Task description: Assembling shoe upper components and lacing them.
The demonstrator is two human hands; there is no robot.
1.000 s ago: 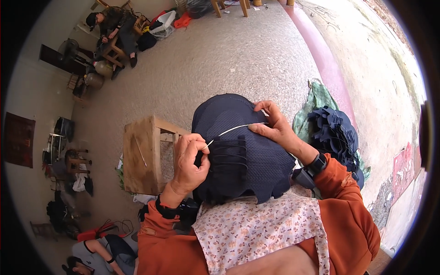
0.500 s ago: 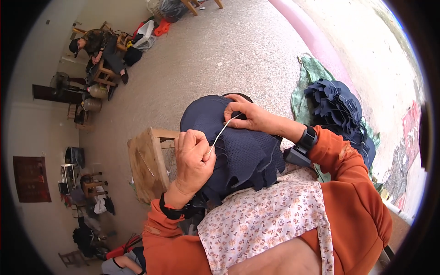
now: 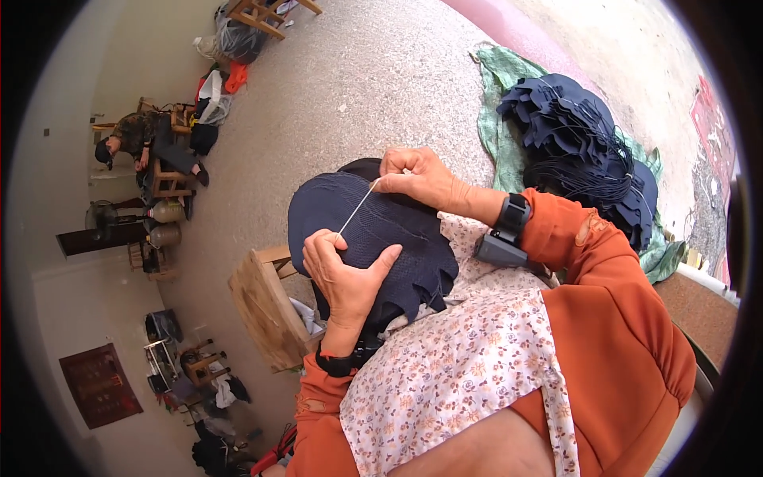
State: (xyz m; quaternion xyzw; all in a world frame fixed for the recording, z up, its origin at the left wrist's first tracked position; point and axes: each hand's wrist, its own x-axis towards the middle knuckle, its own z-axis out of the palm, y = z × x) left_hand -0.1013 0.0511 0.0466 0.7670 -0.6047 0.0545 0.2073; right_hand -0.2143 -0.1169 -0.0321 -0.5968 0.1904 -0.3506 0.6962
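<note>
Over a floral apron [image 3: 453,374] on the person's lap lies a dark navy fabric piece [image 3: 373,230] with a scalloped edge, so both hands can work it close to the body. The left hand [image 3: 346,274] presses flat on the cloth, pinching one end of a pale thread [image 3: 358,207]; the right hand [image 3: 417,176] grips the other end, drawing it taut. Beyond, a wooden stool [image 3: 262,306] stands on the floor, and a pile of like pieces [image 3: 580,143] rests on green cloth [image 3: 497,103].
</note>
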